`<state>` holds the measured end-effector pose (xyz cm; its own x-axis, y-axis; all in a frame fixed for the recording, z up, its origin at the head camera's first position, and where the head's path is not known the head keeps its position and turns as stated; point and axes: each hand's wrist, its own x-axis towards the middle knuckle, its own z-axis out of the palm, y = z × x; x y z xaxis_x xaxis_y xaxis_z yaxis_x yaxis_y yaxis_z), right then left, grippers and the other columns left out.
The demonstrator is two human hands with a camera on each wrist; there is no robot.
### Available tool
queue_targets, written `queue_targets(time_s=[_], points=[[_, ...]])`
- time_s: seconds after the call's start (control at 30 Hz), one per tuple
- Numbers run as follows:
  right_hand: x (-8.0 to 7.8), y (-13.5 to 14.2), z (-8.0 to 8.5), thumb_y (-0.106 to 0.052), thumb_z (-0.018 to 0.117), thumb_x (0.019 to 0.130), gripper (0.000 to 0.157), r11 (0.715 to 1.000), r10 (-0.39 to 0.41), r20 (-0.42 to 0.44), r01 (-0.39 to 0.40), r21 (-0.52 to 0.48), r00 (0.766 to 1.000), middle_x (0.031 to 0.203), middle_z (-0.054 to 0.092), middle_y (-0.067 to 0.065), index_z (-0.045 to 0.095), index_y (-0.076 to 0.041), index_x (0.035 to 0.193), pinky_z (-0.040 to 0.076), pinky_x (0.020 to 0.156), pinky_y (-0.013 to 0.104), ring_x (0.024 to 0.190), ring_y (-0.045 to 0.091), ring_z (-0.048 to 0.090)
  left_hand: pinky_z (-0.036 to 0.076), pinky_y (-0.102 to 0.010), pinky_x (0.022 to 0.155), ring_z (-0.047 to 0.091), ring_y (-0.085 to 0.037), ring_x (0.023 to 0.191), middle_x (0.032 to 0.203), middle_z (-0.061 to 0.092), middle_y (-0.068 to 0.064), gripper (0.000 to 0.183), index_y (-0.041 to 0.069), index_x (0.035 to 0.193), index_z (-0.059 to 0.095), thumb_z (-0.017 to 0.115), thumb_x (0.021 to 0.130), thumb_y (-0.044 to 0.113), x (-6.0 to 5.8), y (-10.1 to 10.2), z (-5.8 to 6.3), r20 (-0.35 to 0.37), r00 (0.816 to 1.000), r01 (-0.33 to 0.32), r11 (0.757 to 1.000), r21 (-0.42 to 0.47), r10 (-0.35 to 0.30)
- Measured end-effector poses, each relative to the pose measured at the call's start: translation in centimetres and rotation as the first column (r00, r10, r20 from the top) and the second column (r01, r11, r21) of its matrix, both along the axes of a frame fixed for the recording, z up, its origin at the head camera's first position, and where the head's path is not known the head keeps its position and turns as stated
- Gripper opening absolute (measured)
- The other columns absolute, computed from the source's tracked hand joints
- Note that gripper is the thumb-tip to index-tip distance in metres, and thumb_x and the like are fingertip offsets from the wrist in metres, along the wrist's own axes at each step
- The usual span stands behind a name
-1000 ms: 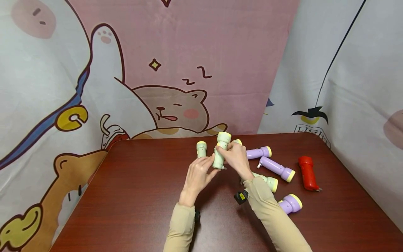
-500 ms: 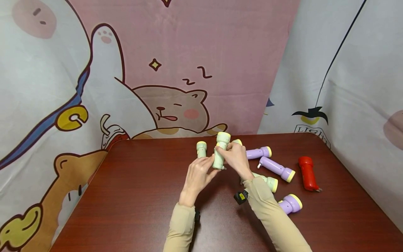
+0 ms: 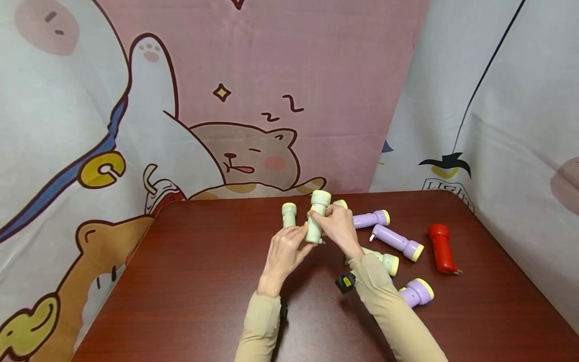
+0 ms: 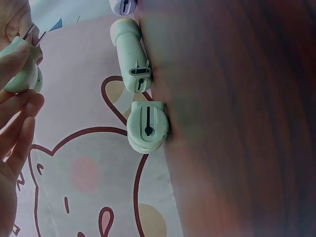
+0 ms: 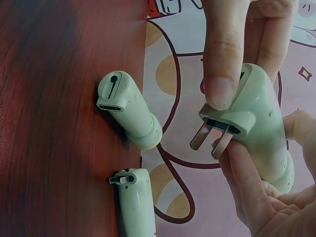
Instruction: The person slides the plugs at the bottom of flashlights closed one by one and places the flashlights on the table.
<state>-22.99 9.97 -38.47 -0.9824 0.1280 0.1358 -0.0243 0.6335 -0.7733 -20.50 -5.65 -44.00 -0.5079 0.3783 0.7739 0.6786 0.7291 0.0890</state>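
A pale green flashlight [image 3: 314, 230], metal prongs [image 5: 222, 144] out, is held above the table [image 3: 203, 276], the left hand [image 3: 284, 251] pinching its tail and the right hand [image 3: 340, 226] gripping its body. Another green flashlight [image 3: 289, 215] lies beyond; purple flashlights [image 3: 397, 242] and a red flashlight [image 3: 442, 249] lie to the right.

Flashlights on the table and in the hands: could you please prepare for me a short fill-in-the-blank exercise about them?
The held flashlight, between the left hand and the right hand, is coloured pale ____.
In the head view, the rightmost flashlight on the table is coloured ____.
In the right wrist view, ____ metal prongs stick out of the held flashlight.
Missing words: green; red; two.
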Motion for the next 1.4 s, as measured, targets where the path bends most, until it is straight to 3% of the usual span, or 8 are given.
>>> queue_targets(time_s=[0.47, 1.4], points=[[-0.01, 0.25, 0.05, -0.044, 0.069, 0.079, 0.04, 1.0, 0.016, 0.003, -0.016, 0.013, 1.0, 0.068, 0.066, 0.008, 0.062, -0.006, 0.069, 0.045, 0.047, 0.023, 0.053, 0.016, 0.064, 0.055, -0.026, 0.08, 0.07, -0.015, 0.089, 0.096, 0.075, -0.005, 0.042, 0.005, 0.109, 0.07, 0.08, 0.075, 0.027, 0.03, -0.19, 0.39, 0.034, 0.999, 0.04, 0.999, -0.013, -0.04], [-0.17, 0.68, 0.52, -0.044, 0.07, 0.079, 0.041, 0.997, 0.051, 0.009, -0.051, 0.064, 0.999, 0.062, 0.06, 0.002, 0.06, -0.007, 0.063, 0.038, 0.045, 0.024, 0.052, 0.013, 0.057, 0.054, -0.027, 0.085, 0.068, -0.016, 0.093, 0.098, 0.074, -0.005, 0.042, 0.0, 0.114, 0.067, 0.076, 0.08, 0.023, 0.34, -0.18, 0.87, 0.092, 0.993, 0.082, 0.996, -0.04, -0.078]])
